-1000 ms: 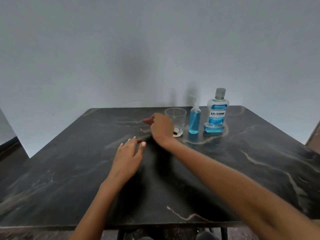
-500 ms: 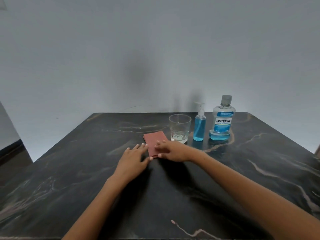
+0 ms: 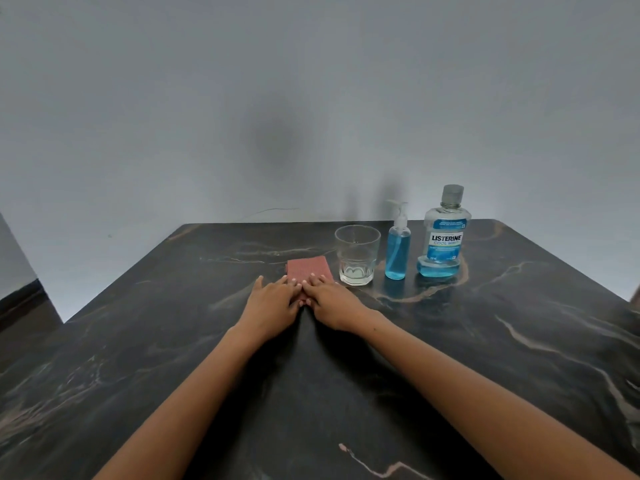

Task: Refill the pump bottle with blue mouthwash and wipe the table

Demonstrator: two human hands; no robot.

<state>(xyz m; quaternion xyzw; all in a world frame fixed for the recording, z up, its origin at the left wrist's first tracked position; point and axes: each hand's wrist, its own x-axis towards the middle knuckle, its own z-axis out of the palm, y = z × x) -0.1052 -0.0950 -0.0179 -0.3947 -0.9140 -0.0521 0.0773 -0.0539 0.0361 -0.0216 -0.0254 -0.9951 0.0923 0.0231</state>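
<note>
Resting flat and palm down, both hands sit side by side near mid-table, fingers extended and close together, gripping nothing. Left hand (image 3: 273,303) and right hand (image 3: 332,303) touch at the inner edges; fingertips (image 3: 313,276) of both lie on the near edge of the cloth (image 3: 307,267), a small reddish-pink folded square flat on the table (image 3: 138,358). Near part of the cloth is hidden under the fingers. Bare forearms run in from the bottom corners. Table is dark, near-black stone with pale tan and pinkish veins, glossy enough to show faint reflections under the bottles; no spill can be made out on it. Just right of the cloth stands a clear glass (image 3: 357,254), upright, looks empty or nearly so. Right of that, the pump bottle (image 3: 398,249), upright, pump on, blue liquid filling most of the body. Further right, the mouthwash (image 3: 444,233), labelled Listerine Cool Mint, grey cap on, blue liquid only low in the base. All three stand apart in a row near the far edge. Behind is a plain grey-white wall (image 3: 207,116) with soft shadows and a thin crack line just above the table edge. Dark floor strip at far left.
</note>
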